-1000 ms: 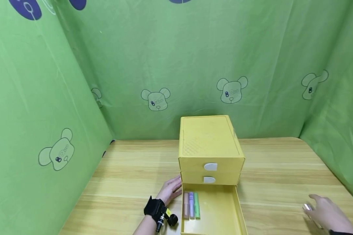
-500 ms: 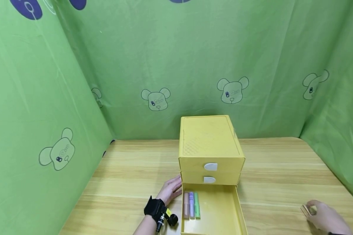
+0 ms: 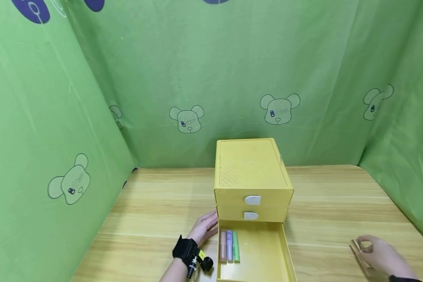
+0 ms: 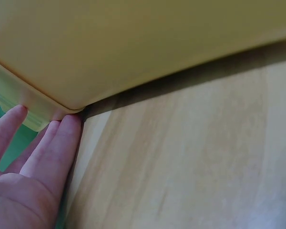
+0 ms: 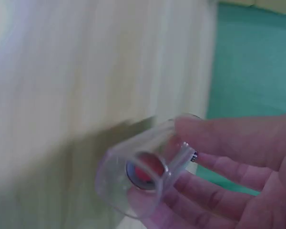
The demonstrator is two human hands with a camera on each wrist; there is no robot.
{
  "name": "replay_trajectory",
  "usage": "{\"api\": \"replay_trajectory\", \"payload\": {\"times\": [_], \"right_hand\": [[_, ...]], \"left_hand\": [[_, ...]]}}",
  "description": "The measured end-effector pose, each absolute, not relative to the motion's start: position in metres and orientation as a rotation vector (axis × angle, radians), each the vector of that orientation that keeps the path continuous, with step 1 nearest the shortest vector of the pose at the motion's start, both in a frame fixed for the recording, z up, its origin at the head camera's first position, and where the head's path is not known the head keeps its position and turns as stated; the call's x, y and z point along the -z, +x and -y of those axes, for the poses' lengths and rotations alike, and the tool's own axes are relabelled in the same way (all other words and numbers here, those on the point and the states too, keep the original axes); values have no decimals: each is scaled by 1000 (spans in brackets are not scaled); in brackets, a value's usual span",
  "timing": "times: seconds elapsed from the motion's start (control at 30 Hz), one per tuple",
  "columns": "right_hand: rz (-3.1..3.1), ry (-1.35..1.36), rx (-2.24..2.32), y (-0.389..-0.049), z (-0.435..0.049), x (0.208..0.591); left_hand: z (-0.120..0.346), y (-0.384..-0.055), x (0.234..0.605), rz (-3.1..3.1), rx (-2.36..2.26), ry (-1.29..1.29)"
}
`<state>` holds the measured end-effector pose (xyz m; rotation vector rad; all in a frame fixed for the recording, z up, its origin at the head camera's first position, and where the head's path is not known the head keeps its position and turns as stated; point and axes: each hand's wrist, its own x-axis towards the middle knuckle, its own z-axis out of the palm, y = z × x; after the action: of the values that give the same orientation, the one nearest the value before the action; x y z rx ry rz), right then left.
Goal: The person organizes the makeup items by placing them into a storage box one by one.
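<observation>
A yellow drawer unit (image 3: 252, 164) stands mid-table, its bottom drawer (image 3: 261, 250) pulled out. Inside, along the left wall, lie a brown marker (image 3: 223, 247), a purple one (image 3: 230, 246) and a green one (image 3: 235, 246). My left hand (image 3: 205, 228) rests against the unit's left side; in the left wrist view its extended fingertips touch a yellow edge. At the far right, my right hand (image 3: 385, 254) grips a long, clear plastic object (image 5: 128, 167) between thumb and fingers. A round, metal-rimmed part with a reddish middle shows through it; its exact kind I cannot tell.
The wooden table (image 3: 155, 203) runs out to green curtains (image 3: 183, 78) at the back and on both sides. Two upper drawers with white handles (image 3: 252, 200) are closed. A black strap with a small camera (image 3: 187, 250) sits on the left wrist.
My right hand has closed its fingers on the clear plastic object and moved it a little left. My left hand and the drawer unit stay put.
</observation>
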<state>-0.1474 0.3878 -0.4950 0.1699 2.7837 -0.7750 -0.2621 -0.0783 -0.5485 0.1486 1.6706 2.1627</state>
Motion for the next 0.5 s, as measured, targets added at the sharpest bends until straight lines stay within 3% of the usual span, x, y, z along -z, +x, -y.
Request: {"api": "replay_trajectory", "payload": {"times": [0.5], "right_hand": [[-2653,-117,1340,-149,-301,430]], "left_hand": [[79,-263,549,-1671,-2162,135]]}}
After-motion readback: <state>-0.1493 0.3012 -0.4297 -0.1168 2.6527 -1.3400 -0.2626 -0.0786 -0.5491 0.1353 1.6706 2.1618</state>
